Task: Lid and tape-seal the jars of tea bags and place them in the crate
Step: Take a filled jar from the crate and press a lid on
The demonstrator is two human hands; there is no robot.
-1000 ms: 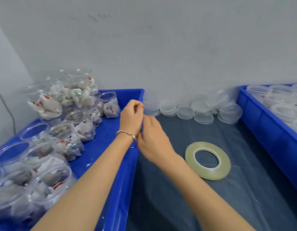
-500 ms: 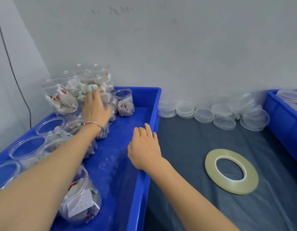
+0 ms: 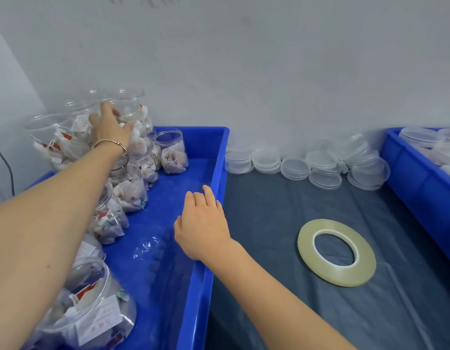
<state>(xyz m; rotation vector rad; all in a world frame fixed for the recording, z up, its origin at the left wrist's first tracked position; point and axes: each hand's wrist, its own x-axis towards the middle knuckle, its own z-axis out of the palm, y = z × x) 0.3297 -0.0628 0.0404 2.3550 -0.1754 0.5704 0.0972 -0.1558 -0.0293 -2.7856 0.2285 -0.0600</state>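
The blue crate (image 3: 214,178) is set at the worktop's left edge, with open jars of tea bags (image 3: 133,195) stacked along its left side. A top jar (image 3: 129,109) is touched by the spread left hand (image 3: 110,125). The right hand (image 3: 202,223), fingers relaxed and holding nothing, is held above the crate's right rim. The tape roll (image 3: 337,252) lies flat on the worktop to the right.

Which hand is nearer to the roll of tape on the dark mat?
The right hand. It hovers over the blue crate's rim, left of the tape roll. The left hand is far off, on the stacked jars.
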